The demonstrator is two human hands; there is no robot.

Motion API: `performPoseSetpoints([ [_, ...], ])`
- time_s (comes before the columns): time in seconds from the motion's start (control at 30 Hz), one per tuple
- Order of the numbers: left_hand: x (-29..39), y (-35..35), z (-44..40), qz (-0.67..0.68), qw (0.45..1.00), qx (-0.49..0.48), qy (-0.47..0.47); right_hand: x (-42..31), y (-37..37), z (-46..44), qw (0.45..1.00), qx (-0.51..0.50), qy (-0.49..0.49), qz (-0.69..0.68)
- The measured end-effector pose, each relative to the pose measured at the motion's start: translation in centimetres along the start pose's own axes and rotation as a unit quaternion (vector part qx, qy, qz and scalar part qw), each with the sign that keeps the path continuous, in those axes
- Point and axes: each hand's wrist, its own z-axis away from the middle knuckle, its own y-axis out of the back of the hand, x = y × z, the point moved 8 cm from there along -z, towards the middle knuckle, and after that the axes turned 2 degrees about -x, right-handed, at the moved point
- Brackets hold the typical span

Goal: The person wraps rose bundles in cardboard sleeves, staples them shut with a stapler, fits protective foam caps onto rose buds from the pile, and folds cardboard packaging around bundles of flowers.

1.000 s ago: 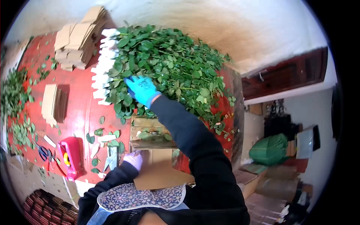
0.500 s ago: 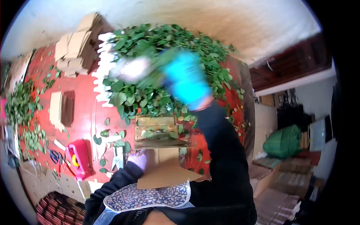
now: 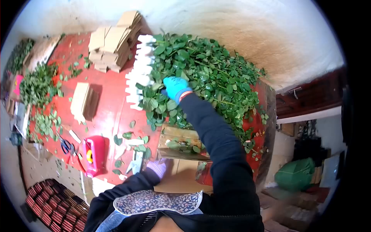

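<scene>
My right hand point(image 3: 176, 88), in a bright blue glove, reaches onto a thick pile of leafy green stems point(image 3: 216, 81). Its fingers are curled around a leafy stem near the flower end; leaves hide part of the grip. White-wrapped flower heads point(image 3: 141, 69) line the pile's left end. Close to my body, my left hand point(image 3: 157, 168) wears a lavender glove. It grips the left edge of a brown cardboard sheet point(image 3: 185, 176), its fingertips partly hidden. Just beyond the sheet stands a wooden block stand point(image 3: 179, 133) with loose leaves on it.
Cardboard pieces are stacked at the back point(image 3: 112, 40), with a smaller cardboard stack point(image 3: 83, 101) on the red table point(image 3: 112, 112). A pink tape dispenser point(image 3: 94, 156), scissors point(image 3: 67, 146) and red-handled pliers point(image 3: 75, 160) lie left. More leafy stems point(image 3: 38, 85) are further left.
My right hand has swung left and down from a blurred carry of a white-headed leafy stem onto the pile. The cardboard under my left hand has shifted flatter. The view has turned slightly.
</scene>
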Motion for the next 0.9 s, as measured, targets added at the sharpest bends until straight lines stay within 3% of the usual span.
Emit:
performPoseSetpoints([
  [0.07, 1.1, 3.1, -0.1, 0.016, 1.000, -0.009, 0.010, 0.1, 4.9, 3.4, 0.999, 0.042, 0.003, -0.033],
  [0.1, 1.2, 3.4, -0.5, -0.012, 0.996, -0.076, 0.037, 0.9, 8.7, 5.6, 0.995, 0.074, -0.003, -0.065],
  [0.13, 1.2, 3.4, -0.8, 0.017, 0.998, -0.050, 0.042, 3.8, 11.7, 7.7, 0.987, 0.127, -0.049, -0.083],
  [0.17, 0.9, 3.1, -0.7, 0.043, 0.998, -0.025, 0.046, 6.0, 14.9, 9.8, 0.972, 0.110, -0.051, -0.200],
  [0.2, 0.7, 2.3, -0.5, 0.079, 0.996, -0.001, 0.038, 9.1, 17.2, 13.2, 0.870, 0.178, -0.147, -0.435],
  [0.23, 0.7, 1.6, -0.6, 0.110, 0.993, 0.021, 0.025, 11.9, 19.3, 17.2, 0.686, 0.300, -0.198, -0.632],
  [0.3, 0.9, 2.0, -0.5, 0.107, 0.993, -0.023, 0.039, 16.3, 19.2, 18.9, 0.741, 0.234, -0.024, -0.628],
  [0.37, 0.5, 1.6, -0.4, 0.138, 0.990, 0.013, 0.030, 12.5, 16.5, 16.5, 0.664, 0.132, 0.078, -0.732],
  [0.4, 0.1, 0.6, -0.6, 0.168, 0.984, -0.033, 0.055, 9.7, 15.3, 15.2, 0.614, 0.083, 0.134, -0.773],
  [0.43, 0.0, 0.5, -0.7, 0.157, 0.986, -0.034, 0.054, 7.6, 14.3, 13.9, 0.800, 0.123, -0.001, -0.587],
  [0.47, 0.5, 0.5, -0.6, 0.102, 0.994, -0.025, 0.031, 5.6, 13.3, 12.9, 0.915, 0.097, -0.142, -0.365],
  [0.5, 0.8, 0.8, -0.4, 0.047, 0.999, -0.012, 0.006, 2.8, 11.3, 11.3, 0.959, 0.089, -0.024, -0.267],
  [0.53, 0.3, 0.9, -0.6, 0.107, 0.993, -0.020, 0.044, 0.0, 9.3, 10.2, 0.976, 0.102, 0.095, -0.169],
  [0.57, 0.7, 1.2, -0.1, 0.039, 0.999, 0.004, 0.001, -1.9, 6.7, 9.0, 0.968, 0.128, 0.175, -0.123],
  [0.6, 0.4, 1.4, 0.2, 0.079, 0.997, 0.024, -0.011, -3.7, 4.4, 8.3, 0.988, 0.018, 0.143, -0.054],
  [0.63, 0.1, 1.8, 0.3, 0.119, 0.991, 0.046, -0.026, -5.2, 3.2, 8.4, 0.989, -0.023, 0.144, -0.014],
  [0.67, -0.2, 3.4, 0.5, 0.118, 0.992, 0.046, -0.027, -5.5, 2.4, 9.2, 0.987, -0.017, 0.157, -0.043],
  [0.73, 0.3, 8.2, 0.9, 0.207, 0.971, 0.026, -0.120, -5.6, 1.6, 10.8, 0.982, 0.001, 0.177, -0.071],
  [0.77, -0.7, 7.9, 1.0, 0.270, 0.951, -0.041, -0.147, -5.0, 1.9, 11.7, 0.981, 0.014, 0.182, -0.071],
  [0.8, -2.3, 7.8, 1.6, 0.316, 0.932, -0.027, -0.176, -4.5, 2.8, 12.2, 0.984, -0.017, 0.167, -0.056],
  [0.87, -5.2, 11.7, 0.9, 0.176, 0.972, -0.119, -0.099, -2.2, 6.2, 13.7, 0.994, 0.046, 0.098, 0.005],
  [0.9, -7.1, 13.7, 0.3, 0.068, 0.995, -0.069, 0.001, -2.5, 11.5, 15.8, 0.975, 0.183, 0.123, -0.031],
])
